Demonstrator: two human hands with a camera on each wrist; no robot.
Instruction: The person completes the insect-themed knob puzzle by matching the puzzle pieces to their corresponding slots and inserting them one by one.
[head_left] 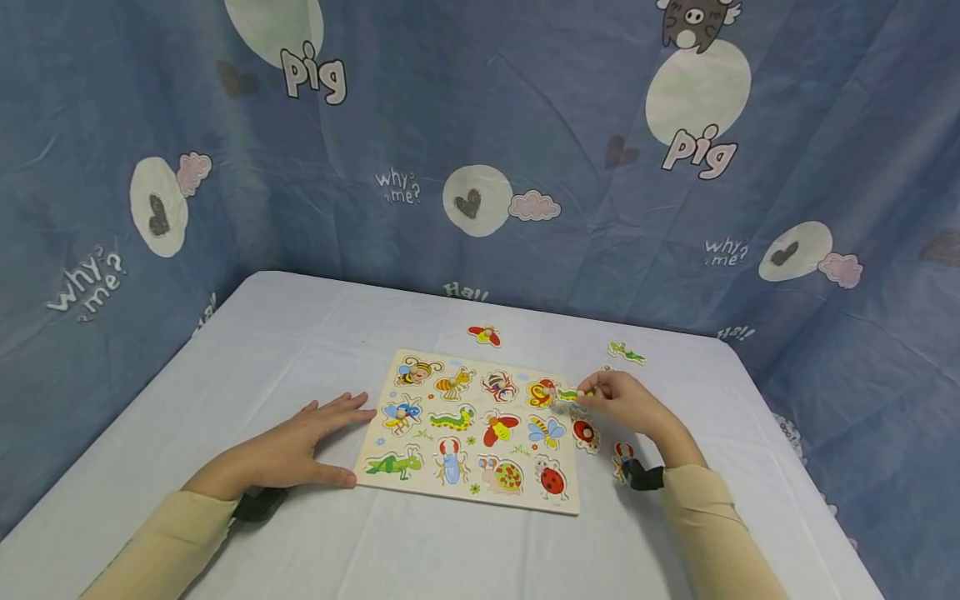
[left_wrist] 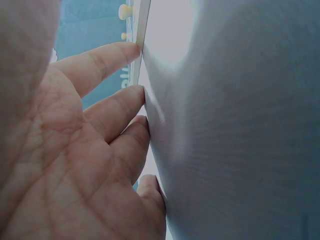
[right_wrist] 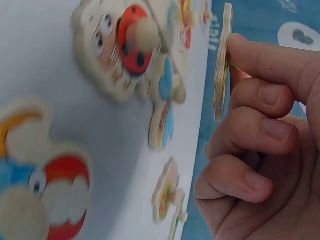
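A wooden insect puzzle board (head_left: 491, 502) lies on the table. My left hand (head_left: 303, 446) rests at its left side, fingers spread; in the left wrist view the fingertips (left_wrist: 134, 49) reach the board's edge. Over the board's upper right, beside the butterfly piece (head_left: 542, 392), my right hand (head_left: 626, 406) pinches a green caterpillar puzzle piece (head_left: 567, 396) between thumb and index finger. The right wrist view shows this caterpillar piece (right_wrist: 222, 65) edge-on, raised above the table, with the other fingers curled below.
Around the board's right side lie a ladybug piece (head_left: 586, 434), a stag beetle piece (head_left: 623, 460) and a blue-winged piece (right_wrist: 162, 105). Farther back are a green grasshopper piece (head_left: 626, 352) and a red-winged piece (head_left: 484, 335). A patterned blue curtain (head_left: 480, 108) hangs behind the white table (head_left: 300, 317).
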